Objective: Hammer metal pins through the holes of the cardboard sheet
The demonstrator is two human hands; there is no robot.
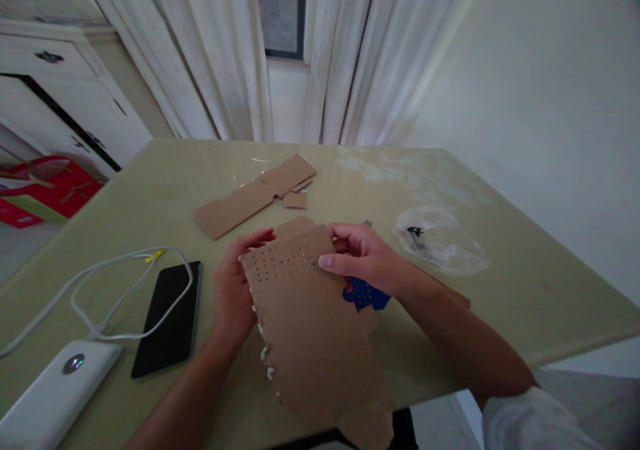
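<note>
Clear bag [457, 247], centre right, holds black bits [415, 232]; left grip [234, 287] and right grip [367, 257] clamp perforated cardboard [315, 337] jutting past the tabletop's [520, 290] near edge!

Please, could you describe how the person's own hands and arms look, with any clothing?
The left hand and the right hand wear no gloves; no ring, watch or bracelet shows. Both forearms are bare. A pale grey sleeve shows on the right arm; no left sleeve is visible.

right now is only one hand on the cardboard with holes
No, the perforated cardboard is held by the left hand at its left edge and the right hand at upper right.
</note>
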